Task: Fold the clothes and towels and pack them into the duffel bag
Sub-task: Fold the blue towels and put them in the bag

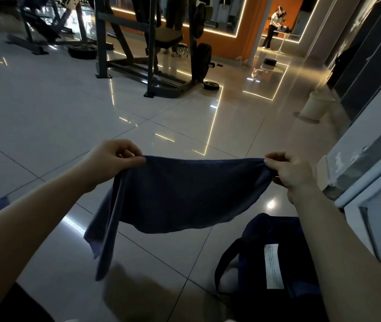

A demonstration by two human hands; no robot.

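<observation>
Towel, dark blue, held in the air above the tiled floor, stretched between both hands. Left hand pinches the upper edge at the towel's 10 o'clock corner, fingers curled round the cloth. Right hand pinches the opposite corner at 2 o'clock, cloth bunched between thumb and fingers. Top edge sags a little between the grips. On the left side a longer flap hangs down toward 7 o'clock, so the cloth looks already doubled or unevenly gathered; I cannot tell which.

Duffel bag, dark, sits on the floor at 5 o'clock from the towel, below the right forearm. A strap loop and a white label show; whether the opening is wide enough cannot be read from here.

Step in hand, as judged: squaring the towel for a fold.

Notes for doing it well:
- Pull the hands apart until the top edge is taut and level, so the sag goes.
- Shake once to let the hanging flap drop straight and creases fall out.
- Check that both pinches sit on true corners; the right grip looks bunched, so re-seat it at the corner.
- Bring corner to corner, matching edges before letting the fold settle.
- Fold down to a size that fits the bag mouth, then lower it in flat.

Risk: the trailing flap may drag on the floor.
</observation>
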